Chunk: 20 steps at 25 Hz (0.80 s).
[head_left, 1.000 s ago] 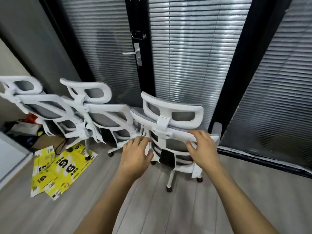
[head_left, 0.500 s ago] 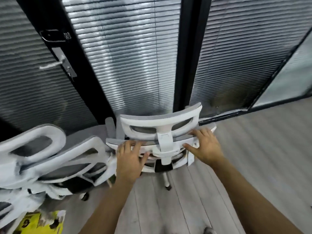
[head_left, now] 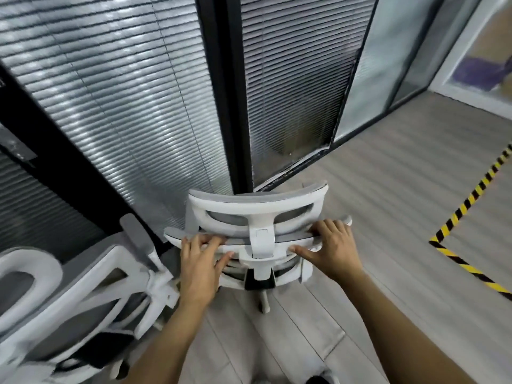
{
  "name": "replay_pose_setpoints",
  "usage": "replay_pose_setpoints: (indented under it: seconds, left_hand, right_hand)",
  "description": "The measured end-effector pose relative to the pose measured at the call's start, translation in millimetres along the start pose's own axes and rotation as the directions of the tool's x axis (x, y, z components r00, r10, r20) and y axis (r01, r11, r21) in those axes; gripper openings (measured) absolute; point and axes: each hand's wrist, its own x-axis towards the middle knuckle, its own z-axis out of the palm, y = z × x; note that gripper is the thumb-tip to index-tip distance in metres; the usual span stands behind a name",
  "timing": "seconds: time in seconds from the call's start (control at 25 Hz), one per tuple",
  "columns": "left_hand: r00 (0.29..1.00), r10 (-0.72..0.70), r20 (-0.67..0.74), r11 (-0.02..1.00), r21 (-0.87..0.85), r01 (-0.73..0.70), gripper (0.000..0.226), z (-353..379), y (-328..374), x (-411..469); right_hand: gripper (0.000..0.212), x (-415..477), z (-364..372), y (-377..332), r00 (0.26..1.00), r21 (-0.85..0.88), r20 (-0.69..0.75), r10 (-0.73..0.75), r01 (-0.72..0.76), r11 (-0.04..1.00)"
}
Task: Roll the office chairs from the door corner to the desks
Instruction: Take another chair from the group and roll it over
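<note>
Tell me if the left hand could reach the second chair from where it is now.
Probably yes. The left hand grips the held chair at its backrest edge, and the second chair stands right beside it, with nothing between them; the hand would have to let go first.

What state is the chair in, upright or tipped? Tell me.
Upright. The chair stands with its headrest on top and a base leg down on the floor. Both hands, left hand and right hand, grip its back.

No readable text, label, brand, number or sign appears on anything here.
</note>
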Motion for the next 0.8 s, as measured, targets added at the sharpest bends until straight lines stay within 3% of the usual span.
replay_pose_setpoints:
  seconds: [0.32,0.56,0.8]
  left_hand:
    - [0.939,0.278,0.204,0.959,-0.108,-0.261,0.028,65,103,19]
    - [0.780,0.568,0.263,0.823,-0.207,-0.530,0.029,137,244,14]
    - [0.615,0.742,0.267,0.661,-0.443,-0.606,0.036,206,407,-26]
  right_hand:
    - [0.066,-101,-64,81,0.936,-0.081,-0.165,0.311,-0.327,0.941]
    - [0.054,-201,-128,159,0.785,-0.075,-0.332,0.522,-0.574,0.815]
    - [0.047,-298,-196,254,0.603,0.020,-0.505,0.618,-0.707,0.707]
